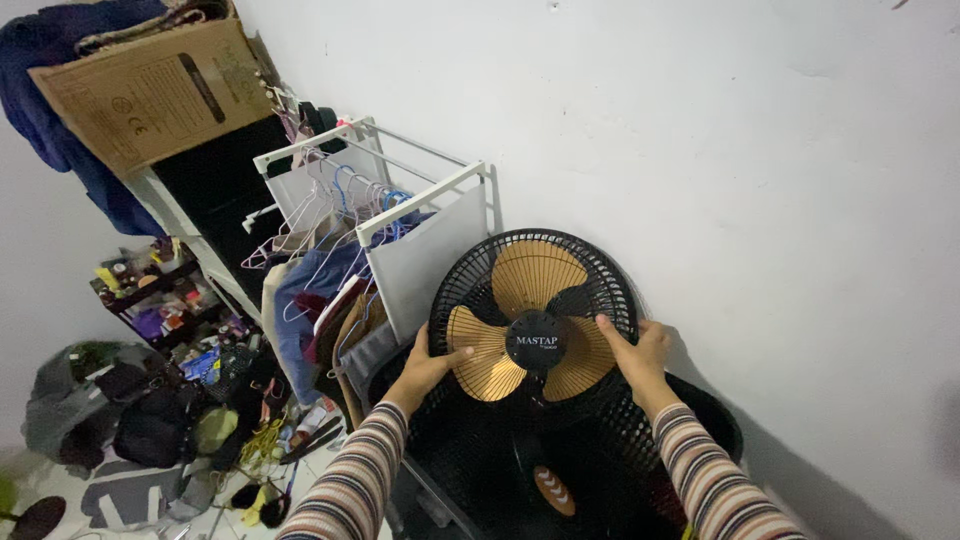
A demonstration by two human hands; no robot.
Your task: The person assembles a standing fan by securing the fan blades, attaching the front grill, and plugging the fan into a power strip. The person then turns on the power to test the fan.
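Two hands held a black fan grille upright at the lower centre of the frame.

Nearest, at the bottom edge, striped sleeves [350,490] ran up to both hands. The left hand [428,368] was clenched on the left rim of the round black fan [533,320], and the right hand [636,355] grasped its right rim, thumb laid across the wire guard. Behind the guard sat gold blades [530,275] around a black hub. Below the fan lay a second black grille [560,470] with an orange mark. Just left of the fan stood a white clothes rack [400,190] hung with hangers and garments. At the lower left, bags and clutter [170,420] covered the floor. Farthest, in the upper left, a cardboard box [150,90] rested on a dark shelf, and a white wall [750,150] filled the right.
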